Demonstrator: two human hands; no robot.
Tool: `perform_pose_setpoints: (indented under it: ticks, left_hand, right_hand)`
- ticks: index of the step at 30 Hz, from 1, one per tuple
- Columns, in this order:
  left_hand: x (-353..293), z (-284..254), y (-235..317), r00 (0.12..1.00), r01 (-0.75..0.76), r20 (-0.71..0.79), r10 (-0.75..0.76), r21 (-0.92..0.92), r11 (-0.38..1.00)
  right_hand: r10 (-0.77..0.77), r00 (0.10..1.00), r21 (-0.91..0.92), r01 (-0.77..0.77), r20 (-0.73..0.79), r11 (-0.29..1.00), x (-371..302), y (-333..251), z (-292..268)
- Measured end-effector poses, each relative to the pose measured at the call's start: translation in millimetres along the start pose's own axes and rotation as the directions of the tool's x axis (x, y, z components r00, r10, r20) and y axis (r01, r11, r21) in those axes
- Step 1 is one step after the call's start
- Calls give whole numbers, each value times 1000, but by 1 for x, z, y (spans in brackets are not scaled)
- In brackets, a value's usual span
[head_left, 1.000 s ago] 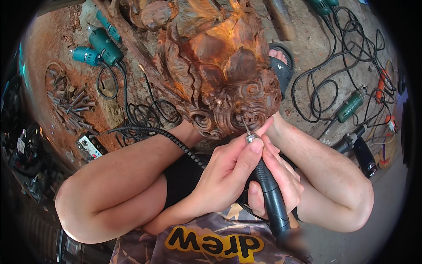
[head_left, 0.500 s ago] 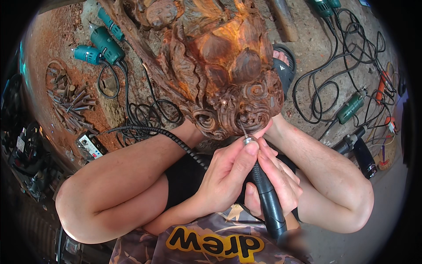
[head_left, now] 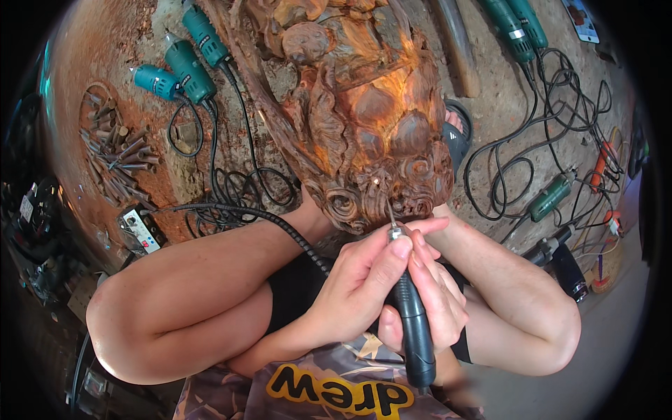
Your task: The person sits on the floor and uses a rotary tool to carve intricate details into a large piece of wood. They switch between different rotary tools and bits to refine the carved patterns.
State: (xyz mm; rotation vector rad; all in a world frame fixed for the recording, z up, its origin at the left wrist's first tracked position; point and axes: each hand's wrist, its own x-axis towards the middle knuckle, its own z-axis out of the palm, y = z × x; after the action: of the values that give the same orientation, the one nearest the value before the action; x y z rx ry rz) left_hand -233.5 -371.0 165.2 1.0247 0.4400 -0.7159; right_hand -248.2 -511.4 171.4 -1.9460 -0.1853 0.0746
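Observation:
Tilted in front of me is a large reddish-brown wood carving [head_left: 374, 105] with rounded bulges and curled, swirling relief. My left hand [head_left: 357, 280] and my right hand [head_left: 437, 297] are both closed around a black rotary carving handpiece [head_left: 418, 343]. The left thumb and fingers pinch near its metal collar, while the right fingers wrap its grip from the other side. One finger stretches out along the carving's lower edge. From the collar a thin metal bit [head_left: 392, 211] reaches up to the swirls at the near end; whether it touches the wood, I cannot tell.
Green power tools [head_left: 189, 68] lie at the left, others at the far right, with tangled black cords [head_left: 504, 161]. A ribbed black cable [head_left: 283, 222] crosses my left leg near a power strip [head_left: 140, 229]. Sticks [head_left: 124, 157] are heaped at left. A phone [head_left: 581, 19] lies far right.
The carving has shifted a little, its near end now lower in view. The handpiece stands more upright, its rear end farther left. One finger now sticks out to the right. The view has shifted slightly.

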Motion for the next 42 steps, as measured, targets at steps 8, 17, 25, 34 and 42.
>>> perform_pose_setpoints:
  ticks: [8, 17, 25, 34, 42]
  left_hand:
    - [5, -5, -7, 998, -56, -44, 55, -28, 998]
    - [6, -7, -9, 998, -49, -38, 48, -37, 998]
    - [7, -6, -10, 997, -42, -63, 37, -89, 995]
    - [8, -6, -8, 997, -49, -64, 42, -115, 992]
    - [7, -9, -4, 998, 22, -45, -32, -198, 980]
  right_hand:
    - [-12, 1000, -72, 12, -5, 997, 5, 1, 9]
    - [22, 1000, -73, -22, 4, 997, 7, 0, 8]
    - [-4, 1000, -87, 5, 12, 996, 11, 2, 10]
    - [2, 1000, -97, -2, 0, 995, 13, -1, 14]
    - [-14, 1000, -144, 16, 18, 989, 12, 0, 15]
